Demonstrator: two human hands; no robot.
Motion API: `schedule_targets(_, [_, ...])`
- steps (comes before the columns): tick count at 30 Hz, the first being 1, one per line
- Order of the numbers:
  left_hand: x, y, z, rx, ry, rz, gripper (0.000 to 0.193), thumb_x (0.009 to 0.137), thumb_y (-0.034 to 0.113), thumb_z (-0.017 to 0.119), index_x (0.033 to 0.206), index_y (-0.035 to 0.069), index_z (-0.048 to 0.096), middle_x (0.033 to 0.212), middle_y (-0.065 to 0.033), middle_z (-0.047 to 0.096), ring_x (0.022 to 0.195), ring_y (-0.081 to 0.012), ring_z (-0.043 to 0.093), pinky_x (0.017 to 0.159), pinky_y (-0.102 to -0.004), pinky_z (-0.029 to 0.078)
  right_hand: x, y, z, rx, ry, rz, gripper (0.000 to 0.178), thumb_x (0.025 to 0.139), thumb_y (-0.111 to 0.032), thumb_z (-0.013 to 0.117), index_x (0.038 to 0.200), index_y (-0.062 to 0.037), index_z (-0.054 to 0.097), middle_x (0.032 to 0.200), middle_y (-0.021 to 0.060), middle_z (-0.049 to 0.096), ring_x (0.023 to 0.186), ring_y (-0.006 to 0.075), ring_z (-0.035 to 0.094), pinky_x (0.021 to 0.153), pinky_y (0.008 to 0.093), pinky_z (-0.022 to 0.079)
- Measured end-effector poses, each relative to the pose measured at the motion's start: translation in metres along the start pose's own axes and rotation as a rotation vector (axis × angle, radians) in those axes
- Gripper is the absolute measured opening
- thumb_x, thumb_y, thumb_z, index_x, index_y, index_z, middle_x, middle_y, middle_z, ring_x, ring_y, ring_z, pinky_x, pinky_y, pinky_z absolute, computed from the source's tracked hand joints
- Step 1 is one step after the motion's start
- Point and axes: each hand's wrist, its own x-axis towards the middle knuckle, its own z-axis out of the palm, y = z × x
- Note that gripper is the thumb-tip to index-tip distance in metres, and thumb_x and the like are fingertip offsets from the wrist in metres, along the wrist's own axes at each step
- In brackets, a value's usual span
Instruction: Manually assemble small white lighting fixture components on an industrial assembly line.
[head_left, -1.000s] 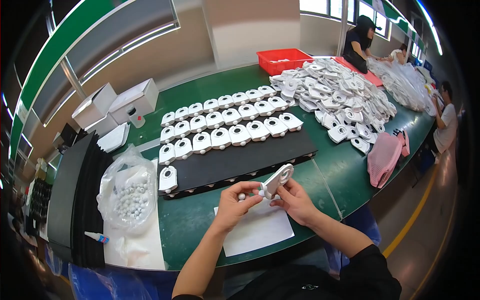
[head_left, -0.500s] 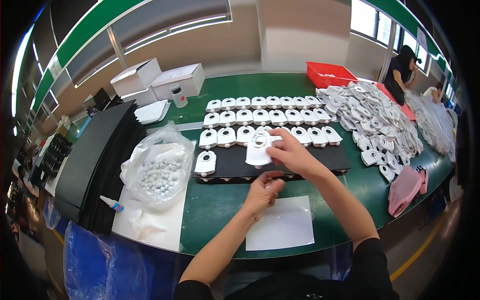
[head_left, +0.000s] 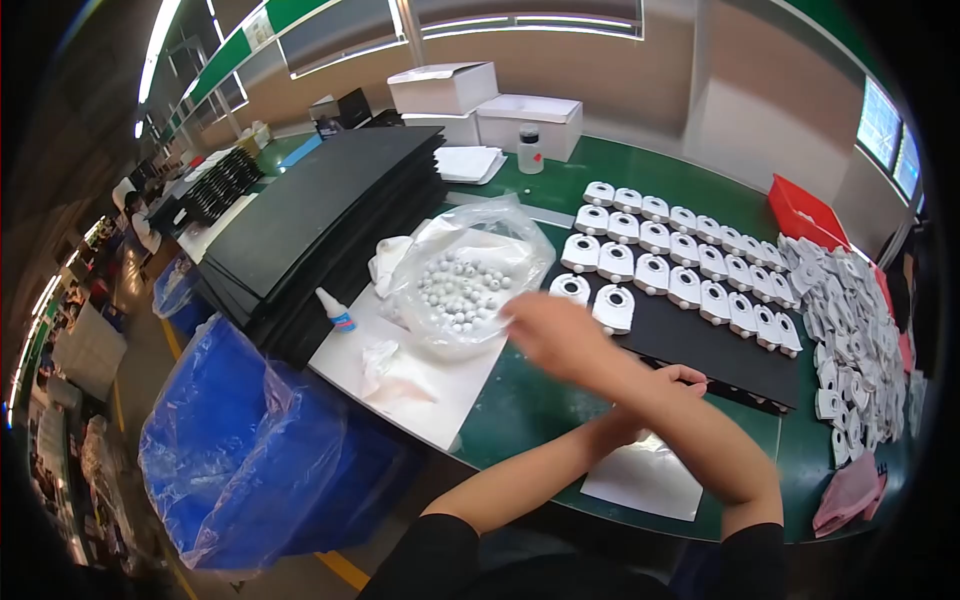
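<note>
My right hand [head_left: 548, 330] is blurred by motion and hovers at the right edge of a clear plastic bag of small white balls [head_left: 455, 290]; nothing shows in it. Its forearm crosses over my left hand [head_left: 685, 378], which rests on the green table [head_left: 530, 410] mostly hidden, only curled fingertips showing. Just beyond my right hand, rows of white plastic housings [head_left: 660, 270] lie on a black foam sheet [head_left: 720, 350]. A white paper sheet [head_left: 640, 480] lies under my arms near the table's front edge.
A small glue bottle [head_left: 335, 310] lies on a white board [head_left: 420, 390] beside a tall stack of black sheets [head_left: 320, 210]. White boxes [head_left: 480, 100] and a small jar [head_left: 530, 150] stand behind. A loose pile of housings [head_left: 850, 310], red tray [head_left: 805, 215], pink cloth [head_left: 850, 495] and blue-lined bin [head_left: 260, 450] surround.
My right hand set a white housing on the black sheet, let go and swung left to the bag of balls. My view turned left; my left hand stayed near the paper.
</note>
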Motion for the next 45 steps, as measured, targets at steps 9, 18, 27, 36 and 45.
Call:
schedule_targets(9, [0.003,0.023,0.006,-0.140,-0.006,-0.207,0.030,0.083,0.020,0.062,0.106,0.007,0.050,0.070,0.0021,0.050,0.044,-0.0007,0.031,0.038,-0.0162,0.019,0.023,-0.062,0.105,0.077,-0.271,-0.027,0.026,0.074,-0.029,0.064,0.076,-0.0034,0.062,0.075,0.0133,0.062,0.071,0.0324,0.060,0.062,0.0398,0.047])
schedule_targets(18, [0.007,-0.006,-0.013,-0.332,0.132,-0.045,0.032,0.081,0.022,0.064,0.107,0.008,0.051,0.075,0.0029,0.050,0.054,-0.0033,0.039,0.042,-0.0173,0.030,-0.034,-0.057,-0.112,1.196,0.204,-0.035,0.017,0.076,-0.018,0.067,0.076,-0.0043,0.056,0.107,0.0099,0.053,0.096,0.0153,0.053,0.077,0.0265,0.045])
schedule_targets(27, [-0.010,0.041,0.001,-0.164,0.190,-0.168,0.020,0.086,0.016,0.056,0.102,0.006,0.051,0.071,0.0018,0.047,0.049,-0.0034,0.034,0.037,-0.0160,0.022,-0.198,0.006,-0.223,-0.021,0.450,0.156,0.012,0.069,0.004,0.065,0.077,-0.0035,0.059,0.078,0.0074,0.059,0.074,0.0172,0.058,0.064,0.0279,0.045])
schedule_targets(36, [-0.008,0.043,0.011,-0.157,0.151,-0.162,0.022,0.086,0.018,0.056,0.102,0.005,0.052,0.071,0.0016,0.048,0.048,-0.0028,0.034,0.037,-0.0163,0.023,-0.229,0.051,-0.111,-0.545,-0.137,-0.096,0.023,0.072,-0.010,0.052,0.094,-0.0099,0.057,0.096,0.0011,0.053,0.088,0.0164,0.050,0.076,0.0294,0.041])
schedule_targets(45, [-0.008,0.044,0.010,-0.121,0.163,-0.152,0.021,0.086,0.018,0.056,0.102,0.005,0.052,0.071,0.0014,0.048,0.048,-0.0030,0.035,0.037,-0.0157,0.024,-0.240,0.054,-0.110,-0.595,-0.301,-0.090,0.029,0.072,-0.013,0.051,0.099,-0.0146,0.060,0.104,-0.0030,0.051,0.088,0.0138,0.047,0.075,0.0279,0.040])
